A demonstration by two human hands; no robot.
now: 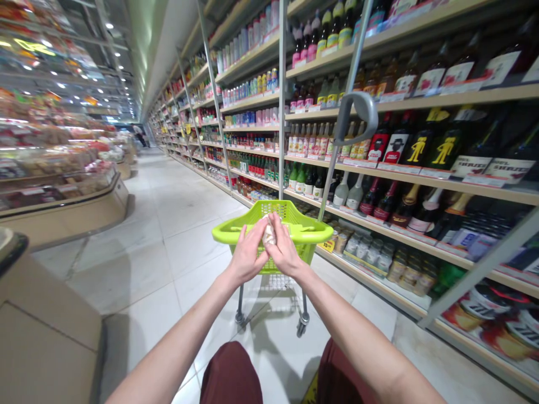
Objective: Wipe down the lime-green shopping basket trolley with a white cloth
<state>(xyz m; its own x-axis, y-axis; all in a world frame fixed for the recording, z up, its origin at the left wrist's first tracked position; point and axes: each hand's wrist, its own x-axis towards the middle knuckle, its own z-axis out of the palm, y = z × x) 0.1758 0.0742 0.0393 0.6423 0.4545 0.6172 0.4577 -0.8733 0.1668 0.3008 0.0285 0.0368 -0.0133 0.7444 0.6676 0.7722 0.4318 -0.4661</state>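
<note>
Crumpled pale bundle sits pinched between the person's two bare hands, just above the open mouth of a lime-green plastic basket. From my remote seat on the head-camera feed, I read the step in hand as close work on that bundle. The left hand and the right hand meet at the fingertips, with their palms angled toward each other and both wrists raised. I judge both grips closed on the bundle, but the fingers hide much of it, so I cannot tell how firmly it is held. I also cannot tell whether it is paper, plastic or something else. Neither hand shows anything else in it.

The basket rides on a wheeled metal frame, with a black castor wheel on the white tile floor. A slim grey pole ending in a curved grey handle rises beyond it. To the right, long supermarket shelves carry rows of labelled wine bottles. To the left stands a glass-fronted food display counter, and a beige counter corner sits nearer. Maroon shorts fill the bottom of the view.
</note>
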